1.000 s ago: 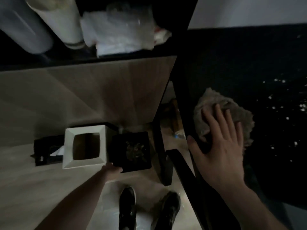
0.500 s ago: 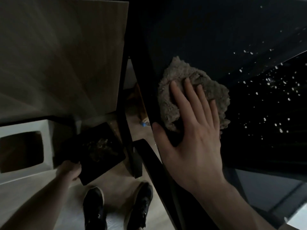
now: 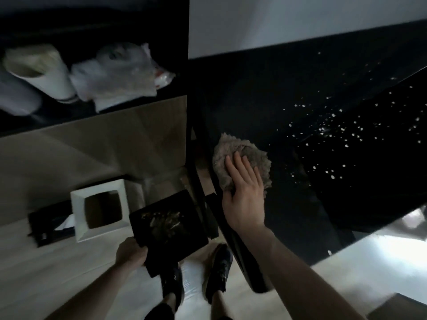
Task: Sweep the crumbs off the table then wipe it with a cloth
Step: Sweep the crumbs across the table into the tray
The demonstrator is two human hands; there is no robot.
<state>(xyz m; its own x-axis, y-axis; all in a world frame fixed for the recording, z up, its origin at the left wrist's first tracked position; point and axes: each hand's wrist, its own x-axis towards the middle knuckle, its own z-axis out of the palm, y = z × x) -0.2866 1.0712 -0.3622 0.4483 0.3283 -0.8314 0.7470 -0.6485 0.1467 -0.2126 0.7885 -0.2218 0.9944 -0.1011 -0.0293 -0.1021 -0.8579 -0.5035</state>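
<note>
A black table (image 3: pixel 265 93) fills the right side, with several pale crumbs (image 3: pixel 332 132) scattered over its right half. A crumpled grey-brown cloth (image 3: pixel 240 148) lies near the table's left edge. My right hand (image 3: pixel 245 192) presses flat on the cloth, fingers straight. Below the table edge, my left hand (image 3: pixel 130 252) grips the corner of a black tray (image 3: pixel 166 225) that carries dark debris. The tray hangs above the floor next to a white square bin (image 3: pixel 79 213).
A black holder (image 3: pixel 44 227) with white paper stands left of the bin. A dark shelf at the top left holds white rolls (image 3: pixel 41 75) and plastic bags (image 3: pixel 120 75). My black shoes (image 3: pixel 219 271) stand on the pale floor by the black table legs (image 3: pixel 198 181).
The view swung back up and left, bringing the shelf and bin back into sight. My right hand stays pressed on the cloth. My left hand keeps holding the tray beside the bin.
</note>
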